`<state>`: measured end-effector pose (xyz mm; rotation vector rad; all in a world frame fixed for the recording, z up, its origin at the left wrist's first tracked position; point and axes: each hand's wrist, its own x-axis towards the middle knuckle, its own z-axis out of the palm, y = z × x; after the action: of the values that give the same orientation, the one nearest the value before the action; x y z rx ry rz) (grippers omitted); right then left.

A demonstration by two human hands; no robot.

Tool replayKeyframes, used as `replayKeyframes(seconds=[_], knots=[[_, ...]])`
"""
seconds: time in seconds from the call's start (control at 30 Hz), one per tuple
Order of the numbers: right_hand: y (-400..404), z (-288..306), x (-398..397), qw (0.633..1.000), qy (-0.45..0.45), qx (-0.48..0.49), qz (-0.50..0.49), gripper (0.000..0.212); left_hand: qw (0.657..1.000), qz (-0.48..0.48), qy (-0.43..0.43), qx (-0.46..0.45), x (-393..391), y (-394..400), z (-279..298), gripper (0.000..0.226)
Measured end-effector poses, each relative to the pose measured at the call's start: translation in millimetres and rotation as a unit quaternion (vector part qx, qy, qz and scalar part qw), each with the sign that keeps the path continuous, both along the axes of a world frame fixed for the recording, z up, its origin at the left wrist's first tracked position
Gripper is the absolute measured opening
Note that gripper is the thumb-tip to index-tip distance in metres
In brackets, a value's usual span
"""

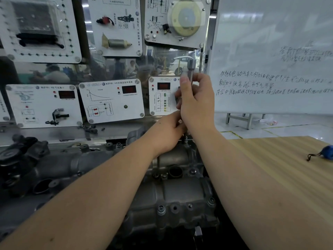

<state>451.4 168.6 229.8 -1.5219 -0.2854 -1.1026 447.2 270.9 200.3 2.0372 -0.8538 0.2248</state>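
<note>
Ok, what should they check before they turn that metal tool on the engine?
1. Right hand has a full grip on the wrench: ok, fingers wrap its shaft.
2. Wrench stands upright over the engine: ok.
3. Left hand steadies the lower end: cannot tell, its fingers are mostly hidden.
4. Wrench tip sits on a bolt: cannot tell, the hands cover it.
5. Loose things out of the way: ok, the blue item lies apart on the wooden table.
</note>
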Motion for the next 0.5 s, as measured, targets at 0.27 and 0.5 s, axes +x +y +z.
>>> replayKeyframes(seconds=[0.27, 0.5], knots=[[2.8, 0.8, -4.2, 1.000, -0.003, -0.011, -0.017, 0.030, 1.000, -0.003, 0.008, -0.013, -2.6, 1.3, -1.1, 0.018], [0.1, -0.6, -1.2, 1.000, -0.007, -0.009, -0.016, 0.008, 1.000, 0.001, -0.003, -0.011, 1.2, -1.2, -1.6, 0.012]])
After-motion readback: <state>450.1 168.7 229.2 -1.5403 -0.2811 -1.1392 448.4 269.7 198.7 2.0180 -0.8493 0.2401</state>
